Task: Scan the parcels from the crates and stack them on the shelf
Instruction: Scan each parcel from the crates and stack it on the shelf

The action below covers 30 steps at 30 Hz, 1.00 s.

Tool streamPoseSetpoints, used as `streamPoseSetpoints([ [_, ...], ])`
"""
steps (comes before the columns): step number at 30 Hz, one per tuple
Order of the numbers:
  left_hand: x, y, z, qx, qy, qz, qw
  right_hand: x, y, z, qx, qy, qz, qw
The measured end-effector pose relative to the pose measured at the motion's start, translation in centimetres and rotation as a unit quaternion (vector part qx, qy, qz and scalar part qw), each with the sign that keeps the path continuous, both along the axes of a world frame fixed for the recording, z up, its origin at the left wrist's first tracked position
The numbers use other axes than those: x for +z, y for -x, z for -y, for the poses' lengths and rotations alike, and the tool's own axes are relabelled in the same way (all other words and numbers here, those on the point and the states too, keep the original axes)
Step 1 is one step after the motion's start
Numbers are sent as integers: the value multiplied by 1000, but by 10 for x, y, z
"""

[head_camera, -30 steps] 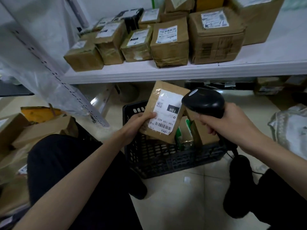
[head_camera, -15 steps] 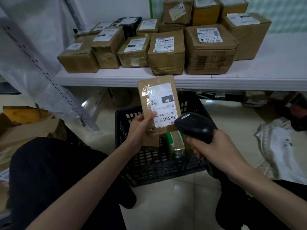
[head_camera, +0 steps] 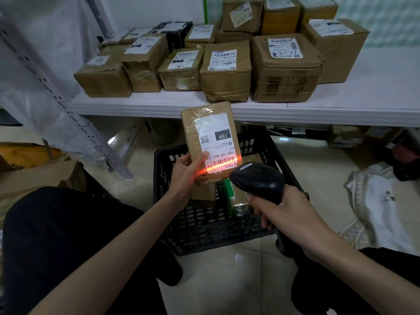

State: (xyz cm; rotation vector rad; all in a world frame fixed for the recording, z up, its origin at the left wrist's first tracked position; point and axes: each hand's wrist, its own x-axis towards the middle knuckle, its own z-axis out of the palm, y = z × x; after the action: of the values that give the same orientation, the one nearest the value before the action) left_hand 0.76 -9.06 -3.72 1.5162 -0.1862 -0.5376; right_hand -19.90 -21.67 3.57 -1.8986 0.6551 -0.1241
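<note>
My left hand grips a flat brown parcel by its lower left corner and holds it upright above the black plastic crate. Its white label faces me, upside down. My right hand grips a black barcode scanner just right of and below the parcel. An orange-red scan line falls across the label's barcode and my left fingers. More parcels lie inside the crate, partly hidden. The white shelf behind holds several brown boxes.
A slotted metal shelf upright wrapped in plastic leans at the left. Brown paper bags lie on the floor at the left, a pale mailer bag at the right. My dark-trousered knees flank the crate on the tiled floor.
The parcel has turned upright and the scanner has dropped from beside the label to below it. The scan line now glows on the barcode.
</note>
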Motion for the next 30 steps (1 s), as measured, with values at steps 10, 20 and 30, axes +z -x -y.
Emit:
streamPoseSetpoints([
  [10, 0, 1, 2, 18, -8, 14, 1000, -2, 5, 5, -26, -78, 50, 995],
  [20, 62, 5, -25, 24, -10, 9, 1000, 52, -29, 24, -45, -85, 146, 985],
  [30, 188, -64, -13, 2, 2, 106, 994, 109, -76, 65, -49, 23, 209, 976],
])
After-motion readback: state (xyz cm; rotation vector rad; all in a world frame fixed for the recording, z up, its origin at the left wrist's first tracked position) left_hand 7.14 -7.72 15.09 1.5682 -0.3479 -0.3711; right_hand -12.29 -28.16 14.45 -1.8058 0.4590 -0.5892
